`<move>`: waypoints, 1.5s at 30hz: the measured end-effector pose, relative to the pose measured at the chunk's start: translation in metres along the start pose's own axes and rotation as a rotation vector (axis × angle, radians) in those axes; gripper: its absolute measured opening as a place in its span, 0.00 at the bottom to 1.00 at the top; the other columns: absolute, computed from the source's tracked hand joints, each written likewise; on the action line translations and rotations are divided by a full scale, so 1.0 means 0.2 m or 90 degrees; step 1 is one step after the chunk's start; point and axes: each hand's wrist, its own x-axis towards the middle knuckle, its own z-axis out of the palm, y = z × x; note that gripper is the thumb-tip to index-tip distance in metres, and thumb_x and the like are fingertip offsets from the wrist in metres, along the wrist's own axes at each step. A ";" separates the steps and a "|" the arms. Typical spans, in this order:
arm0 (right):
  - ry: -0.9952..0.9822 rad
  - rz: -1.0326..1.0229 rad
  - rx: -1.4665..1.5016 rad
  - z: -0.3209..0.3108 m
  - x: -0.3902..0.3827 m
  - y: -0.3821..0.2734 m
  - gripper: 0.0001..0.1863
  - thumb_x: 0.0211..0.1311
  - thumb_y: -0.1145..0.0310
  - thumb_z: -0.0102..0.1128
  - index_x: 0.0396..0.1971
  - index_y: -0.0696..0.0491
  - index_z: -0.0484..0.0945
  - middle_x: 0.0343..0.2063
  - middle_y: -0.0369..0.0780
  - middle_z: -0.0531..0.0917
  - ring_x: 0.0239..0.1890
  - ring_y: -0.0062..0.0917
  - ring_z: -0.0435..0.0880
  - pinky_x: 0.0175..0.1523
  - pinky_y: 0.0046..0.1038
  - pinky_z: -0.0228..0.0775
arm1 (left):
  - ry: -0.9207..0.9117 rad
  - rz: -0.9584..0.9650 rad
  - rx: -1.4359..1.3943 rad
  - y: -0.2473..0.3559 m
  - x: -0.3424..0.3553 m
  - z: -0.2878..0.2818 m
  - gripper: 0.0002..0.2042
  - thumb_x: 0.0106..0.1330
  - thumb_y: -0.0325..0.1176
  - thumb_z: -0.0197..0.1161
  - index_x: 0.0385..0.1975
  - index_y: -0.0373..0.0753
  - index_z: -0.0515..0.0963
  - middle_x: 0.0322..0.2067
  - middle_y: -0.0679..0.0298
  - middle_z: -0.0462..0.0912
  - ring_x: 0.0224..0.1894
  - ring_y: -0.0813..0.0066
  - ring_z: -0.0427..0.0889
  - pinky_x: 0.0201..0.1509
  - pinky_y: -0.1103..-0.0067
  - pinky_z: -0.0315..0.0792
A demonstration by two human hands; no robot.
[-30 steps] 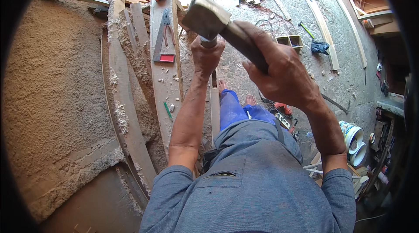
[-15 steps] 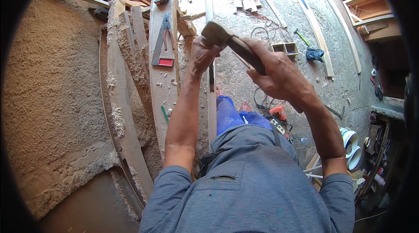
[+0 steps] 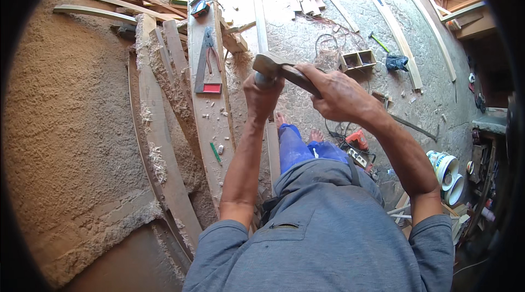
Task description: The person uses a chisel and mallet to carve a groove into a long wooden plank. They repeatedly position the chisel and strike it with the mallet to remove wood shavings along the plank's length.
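My right hand (image 3: 344, 95) is closed around the handle of a hammer (image 3: 299, 79). Its worn, blunt metal head lies over the top of my left fist. My left hand (image 3: 262, 98) grips a chisel-like tool with a round grey end (image 3: 264, 79), which shows just under the hammer head; the rest of it is hidden by my fist. Both hands are above a long narrow timber (image 3: 259, 16) that runs away from me, and my hands cover its middle. Whether the hammer touches the tool's end I cannot tell.
To the left, a plank (image 3: 210, 122) bears a try square (image 3: 203, 68), pliers (image 3: 213, 54), a tape measure (image 3: 200, 9) and a green pencil (image 3: 215, 152). On the floor are a wooden box (image 3: 357, 61), an orange power tool (image 3: 357, 139) and white buckets (image 3: 444, 167).
The hammer head has come down, close over my left fist. My left hand sits slightly lower, and the round end of its tool now shows. The whole view has shifted a little.
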 end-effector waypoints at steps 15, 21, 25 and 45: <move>0.585 -0.205 0.059 -0.28 0.11 -0.29 0.17 0.68 0.76 0.59 0.56 0.53 0.73 0.20 0.40 0.82 0.20 0.20 0.83 0.31 0.27 0.81 | -0.026 -0.183 0.024 -0.11 0.08 -0.02 0.09 0.58 0.30 0.76 0.26 0.35 0.81 0.23 0.62 0.85 0.27 0.78 0.84 0.36 0.75 0.79; 0.048 -0.042 0.050 0.04 -0.11 0.02 0.32 0.59 0.77 0.57 0.66 0.56 0.63 0.37 0.58 0.85 0.38 0.54 0.88 0.43 0.51 0.79 | 0.004 0.018 0.074 0.03 -0.13 -0.02 0.08 0.59 0.29 0.74 0.32 0.37 0.82 0.27 0.58 0.86 0.30 0.71 0.87 0.38 0.70 0.80; 0.135 -0.111 0.123 -0.24 -0.08 -0.20 0.33 0.60 0.74 0.64 0.66 0.54 0.66 0.28 0.55 0.85 0.29 0.47 0.89 0.37 0.45 0.80 | -0.006 -0.173 0.021 -0.24 0.01 -0.03 0.09 0.59 0.33 0.75 0.30 0.36 0.82 0.25 0.60 0.87 0.27 0.74 0.86 0.33 0.75 0.80; 0.156 -0.052 0.177 -0.38 0.01 -0.14 0.33 0.62 0.73 0.65 0.68 0.49 0.68 0.40 0.49 0.88 0.38 0.37 0.89 0.49 0.41 0.79 | 0.041 -0.244 0.096 -0.36 0.21 0.08 0.07 0.54 0.31 0.69 0.22 0.36 0.78 0.20 0.58 0.84 0.23 0.71 0.85 0.28 0.70 0.80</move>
